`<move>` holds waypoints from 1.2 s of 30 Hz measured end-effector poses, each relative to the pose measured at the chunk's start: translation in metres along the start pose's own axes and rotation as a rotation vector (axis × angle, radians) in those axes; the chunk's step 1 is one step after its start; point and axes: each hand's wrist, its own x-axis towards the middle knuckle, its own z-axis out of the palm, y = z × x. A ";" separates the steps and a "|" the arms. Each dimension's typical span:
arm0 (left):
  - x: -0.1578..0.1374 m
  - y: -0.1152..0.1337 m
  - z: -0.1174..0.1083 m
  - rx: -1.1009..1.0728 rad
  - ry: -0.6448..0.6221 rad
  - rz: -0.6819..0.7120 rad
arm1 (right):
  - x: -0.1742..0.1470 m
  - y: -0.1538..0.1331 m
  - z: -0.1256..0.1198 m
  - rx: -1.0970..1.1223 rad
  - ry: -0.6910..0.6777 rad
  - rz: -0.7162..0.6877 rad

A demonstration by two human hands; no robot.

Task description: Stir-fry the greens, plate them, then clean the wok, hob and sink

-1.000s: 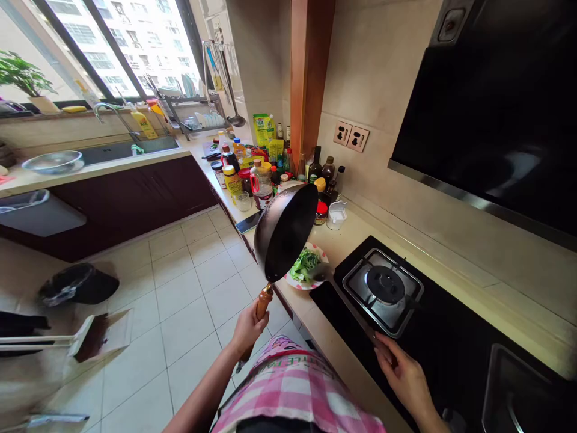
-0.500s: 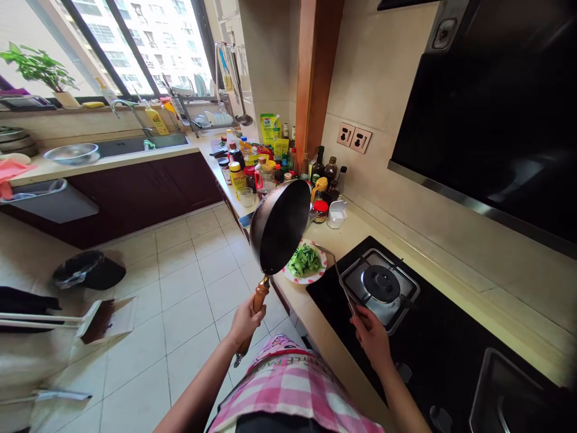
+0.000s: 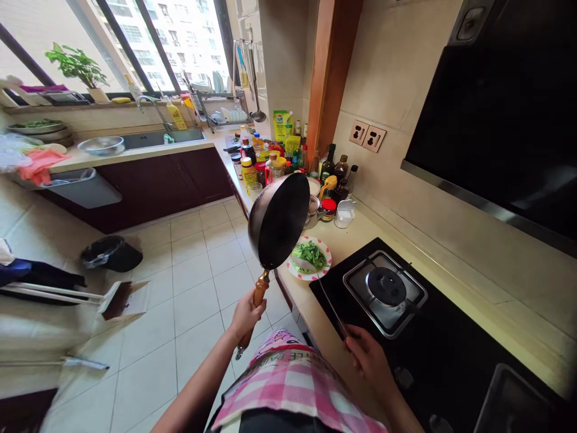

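Note:
My left hand (image 3: 247, 316) is wrapped round the wooden handle of a black wok (image 3: 282, 222), which is tilted on its side above the counter's front edge. My right hand (image 3: 366, 355) grips the long handle of a metal spatula (image 3: 331, 300). The spatula's blade rests on green leafy vegetables (image 3: 314, 255), heaped on a white plate with red dots (image 3: 325, 274). That plate stands on the counter, left of the stove and partly behind the wok. No food shows inside the wok.
A black gas stove (image 3: 433, 337) lies at the right, with a burner (image 3: 386, 286) near the plate. Bottles and jars (image 3: 270, 171) crowd the counter's far end. A red-lidded jar (image 3: 328, 210) and a white container (image 3: 345, 214) stand behind the plate. A range hood (image 3: 496, 132) juts out above.
My right hand has moved down and left with the spatula, bringing its blade onto the vegetables. The wok stays tilted in my left hand. The view has shifted left.

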 end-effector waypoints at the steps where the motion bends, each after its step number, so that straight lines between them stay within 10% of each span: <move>1: 0.000 0.000 0.000 -0.003 0.000 -0.001 | -0.001 0.001 0.004 -0.009 -0.002 0.005; 13: 0.018 -0.008 -0.011 -0.095 -0.056 -0.020 | -0.023 0.014 0.001 0.147 0.267 0.099; 26: 0.060 -0.001 -0.051 -0.098 -0.196 -0.022 | -0.032 0.025 0.092 0.317 0.440 0.105; 36: 0.043 -0.004 -0.056 -0.168 -0.213 -0.079 | -0.016 0.028 0.115 0.281 0.529 0.011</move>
